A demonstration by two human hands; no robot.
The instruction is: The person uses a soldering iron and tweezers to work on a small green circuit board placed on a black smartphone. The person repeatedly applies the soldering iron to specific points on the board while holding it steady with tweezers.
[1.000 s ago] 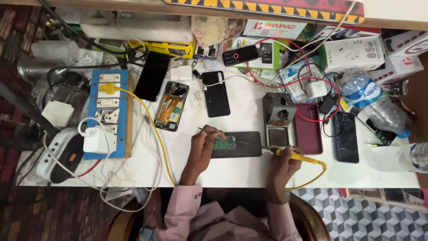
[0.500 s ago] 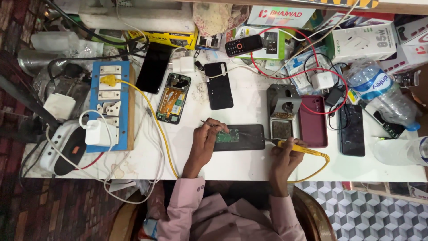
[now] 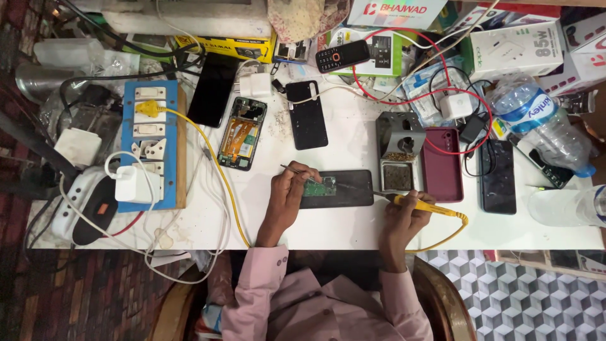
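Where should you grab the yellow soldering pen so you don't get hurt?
Grip the yellow handle, as the right hand does, coming from the cord end on the right. The thin metal tip points left toward the dark phone, so keep fingers off that end.

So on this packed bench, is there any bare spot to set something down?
Yes: the near white strip between the yellow cable and the left hand, and the front edge below the black phone. The back, among boxes and chargers, is crowded.

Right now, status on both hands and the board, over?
Left hand pinches tweezers at the small green circuit board. Right hand grips yellow soldering iron, tip short of board. Board lies on a dark phone; nothing between.
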